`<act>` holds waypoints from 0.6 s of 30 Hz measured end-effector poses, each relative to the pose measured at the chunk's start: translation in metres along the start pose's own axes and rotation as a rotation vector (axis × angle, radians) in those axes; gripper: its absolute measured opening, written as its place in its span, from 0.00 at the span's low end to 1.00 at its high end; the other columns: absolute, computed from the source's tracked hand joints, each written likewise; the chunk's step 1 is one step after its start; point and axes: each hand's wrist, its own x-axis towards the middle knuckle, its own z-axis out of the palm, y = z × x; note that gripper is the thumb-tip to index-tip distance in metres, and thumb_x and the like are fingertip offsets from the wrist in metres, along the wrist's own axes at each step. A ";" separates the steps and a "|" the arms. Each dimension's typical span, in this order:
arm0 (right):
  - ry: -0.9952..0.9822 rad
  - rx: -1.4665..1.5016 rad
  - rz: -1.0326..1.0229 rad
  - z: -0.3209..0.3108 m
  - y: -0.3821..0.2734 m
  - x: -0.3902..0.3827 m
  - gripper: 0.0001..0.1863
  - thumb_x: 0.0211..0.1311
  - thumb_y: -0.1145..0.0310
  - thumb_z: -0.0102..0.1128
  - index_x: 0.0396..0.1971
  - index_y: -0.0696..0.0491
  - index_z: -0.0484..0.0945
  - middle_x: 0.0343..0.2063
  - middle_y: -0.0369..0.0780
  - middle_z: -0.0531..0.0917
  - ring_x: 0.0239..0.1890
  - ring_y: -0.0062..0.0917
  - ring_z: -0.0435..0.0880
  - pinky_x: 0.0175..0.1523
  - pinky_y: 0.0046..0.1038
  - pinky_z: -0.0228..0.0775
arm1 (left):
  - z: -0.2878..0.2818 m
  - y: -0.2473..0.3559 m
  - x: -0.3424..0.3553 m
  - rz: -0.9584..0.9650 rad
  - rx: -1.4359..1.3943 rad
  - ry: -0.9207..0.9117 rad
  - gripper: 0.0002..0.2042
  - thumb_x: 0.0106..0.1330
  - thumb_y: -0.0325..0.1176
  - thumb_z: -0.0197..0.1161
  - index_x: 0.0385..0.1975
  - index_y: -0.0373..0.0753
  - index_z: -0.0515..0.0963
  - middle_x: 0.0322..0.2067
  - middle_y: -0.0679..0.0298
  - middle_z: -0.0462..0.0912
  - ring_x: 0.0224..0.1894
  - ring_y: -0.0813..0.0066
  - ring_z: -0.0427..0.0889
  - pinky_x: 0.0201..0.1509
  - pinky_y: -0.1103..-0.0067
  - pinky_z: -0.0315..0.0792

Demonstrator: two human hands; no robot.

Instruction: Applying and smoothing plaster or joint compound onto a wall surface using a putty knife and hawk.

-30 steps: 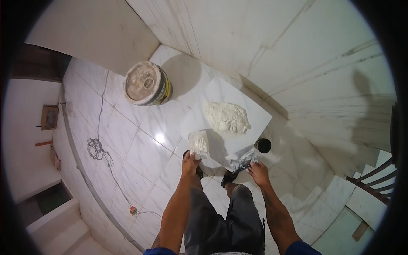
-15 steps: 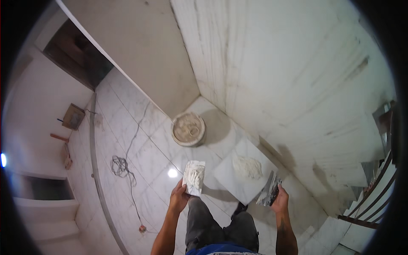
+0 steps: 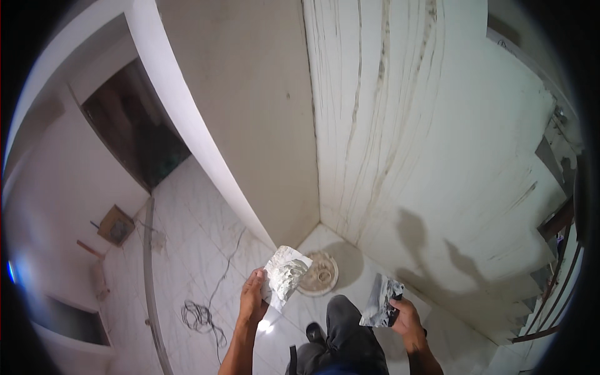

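White paste [image 3: 288,278] sits heaped on the pale plate [image 3: 282,253], fingers of the left hand [image 3: 252,297] pinching its edge, those of the right hand [image 3: 408,317] gripping the scraper [image 3: 377,305]; keep plate level, scraper clear, to limit slump.

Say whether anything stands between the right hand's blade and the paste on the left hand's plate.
Nothing visible does. The bucket and trouser leg showing between blade and paste are lower, the bucket on the floor, partly hidden by the plate.

The paste [image 3: 287,278] on the left looks rough and lumpy, the right scraper [image 3: 379,305] metal, the floor [image 3: 181,244] smooth and shiny.
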 end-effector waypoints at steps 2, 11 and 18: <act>-0.043 -0.037 -0.026 0.026 -0.013 0.012 0.26 0.62 0.75 0.58 0.60 0.64 0.68 0.52 0.47 0.81 0.55 0.39 0.81 0.63 0.48 0.70 | 0.007 0.022 0.027 0.015 -0.029 -0.014 0.14 0.78 0.39 0.50 0.51 0.35 0.74 0.44 0.65 0.81 0.43 0.77 0.80 0.49 0.77 0.77; -0.023 -0.231 -0.222 0.101 -0.071 0.101 0.19 0.64 0.75 0.58 0.54 0.67 0.73 0.50 0.48 0.81 0.52 0.40 0.82 0.61 0.48 0.73 | 0.033 0.062 0.119 -0.084 -0.098 -0.061 0.20 0.76 0.38 0.47 0.56 0.26 0.69 0.51 0.49 0.79 0.50 0.59 0.83 0.56 0.66 0.78; 0.057 -0.768 -0.522 0.178 -0.136 0.212 0.12 0.68 0.66 0.60 0.42 0.60 0.81 0.28 0.34 0.83 0.31 0.17 0.77 0.38 0.23 0.70 | 0.070 0.115 0.235 -0.082 0.003 -0.062 0.20 0.76 0.37 0.48 0.56 0.25 0.69 0.51 0.48 0.79 0.49 0.58 0.83 0.54 0.65 0.79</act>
